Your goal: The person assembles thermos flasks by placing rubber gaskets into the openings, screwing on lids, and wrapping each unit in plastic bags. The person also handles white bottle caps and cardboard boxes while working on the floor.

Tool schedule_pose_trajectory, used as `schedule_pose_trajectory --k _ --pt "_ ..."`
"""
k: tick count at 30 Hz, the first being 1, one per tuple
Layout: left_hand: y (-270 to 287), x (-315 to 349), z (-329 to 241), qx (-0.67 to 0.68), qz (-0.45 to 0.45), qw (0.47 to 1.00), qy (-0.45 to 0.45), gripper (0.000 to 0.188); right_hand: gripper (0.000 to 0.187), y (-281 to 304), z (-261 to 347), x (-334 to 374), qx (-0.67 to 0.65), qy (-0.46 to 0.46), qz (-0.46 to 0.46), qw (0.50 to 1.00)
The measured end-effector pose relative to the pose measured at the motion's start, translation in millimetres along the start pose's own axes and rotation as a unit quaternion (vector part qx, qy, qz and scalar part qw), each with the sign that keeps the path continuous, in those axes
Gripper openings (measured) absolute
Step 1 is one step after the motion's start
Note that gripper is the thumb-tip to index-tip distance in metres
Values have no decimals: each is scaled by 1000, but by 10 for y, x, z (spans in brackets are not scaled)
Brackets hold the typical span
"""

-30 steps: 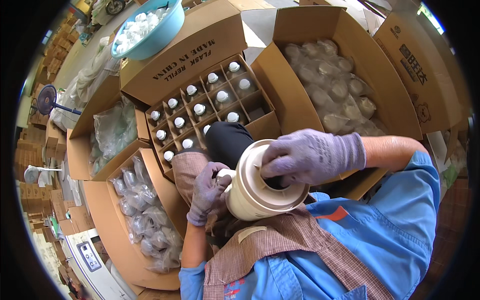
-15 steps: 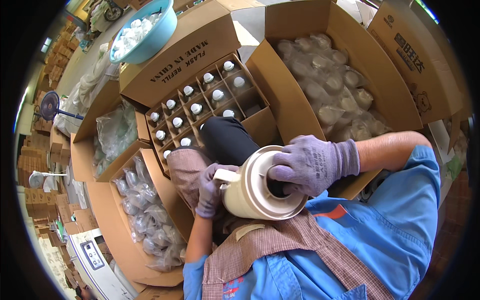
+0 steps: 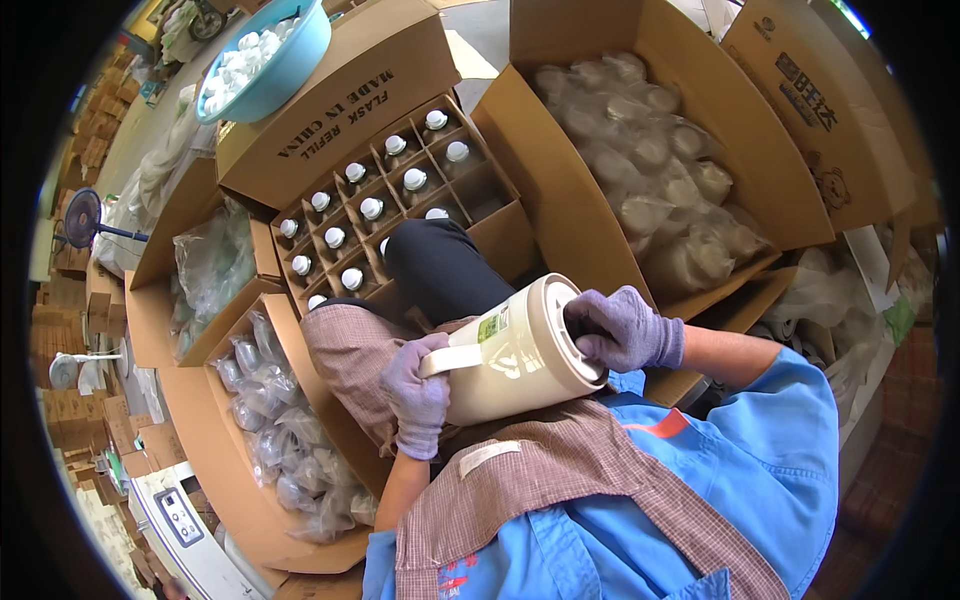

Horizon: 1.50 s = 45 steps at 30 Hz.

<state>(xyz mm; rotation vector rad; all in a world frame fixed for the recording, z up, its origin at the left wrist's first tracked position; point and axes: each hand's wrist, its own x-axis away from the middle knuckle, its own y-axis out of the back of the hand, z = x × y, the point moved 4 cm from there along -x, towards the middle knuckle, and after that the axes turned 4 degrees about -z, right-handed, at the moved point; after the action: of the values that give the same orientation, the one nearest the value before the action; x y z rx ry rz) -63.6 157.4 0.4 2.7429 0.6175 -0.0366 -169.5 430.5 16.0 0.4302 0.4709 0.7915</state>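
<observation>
A cream vacuum flask (image 3: 500, 365) with a side handle lies tilted across my lap, its round end turned to the right. My left hand (image 3: 415, 390), in a purple-grey glove, is closed around the handle side and steadies the body. At the ringed round end, my gloved right hand (image 3: 622, 330) has its fingers bent into the opening; the fingertips are hidden, so what they grip cannot be made out. A small green label (image 3: 492, 327) shows on the flask's upper side.
Beyond my knees, a divided carton (image 3: 345, 240) holds several white-capped bottles. Open cartons of plastic-bagged items stand at the right (image 3: 650, 165) and left (image 3: 285, 430). A light-blue basin (image 3: 310, 45) of small white pieces sits at the back left. A blue fan (image 3: 85, 217) stands further left.
The flask has tipped over so that its side now shows and its round end faces right. My right hand has moved slightly down and turned with it; my left hand keeps its hold.
</observation>
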Motion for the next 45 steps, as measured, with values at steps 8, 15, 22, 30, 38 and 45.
schedule_pose_trajectory --k 8,15,22,30,38,45 --pt "-219 316 -498 -239 -55 935 -256 13 35 -226 -266 274 -268 -445 -16 854" --pt "49 -2 -646 -235 43 911 -337 23 37 -328 -45 68 -298 -450 29 842" --pt "299 -705 -727 -346 108 762 -536 3 21 148 83 -1088 79 -157 105 979" --pt "170 -550 -489 -350 -42 753 -555 7 48 -1089 121 -2881 -244 -123 199 941" --pt "1224 -544 144 -398 -233 835 -299 36 27 -1235 211 -2877 9 -106 8 994" --pt "2708 1741 1869 -529 -290 644 470 28 25 -975 203 -2608 82 -83 -61 991"
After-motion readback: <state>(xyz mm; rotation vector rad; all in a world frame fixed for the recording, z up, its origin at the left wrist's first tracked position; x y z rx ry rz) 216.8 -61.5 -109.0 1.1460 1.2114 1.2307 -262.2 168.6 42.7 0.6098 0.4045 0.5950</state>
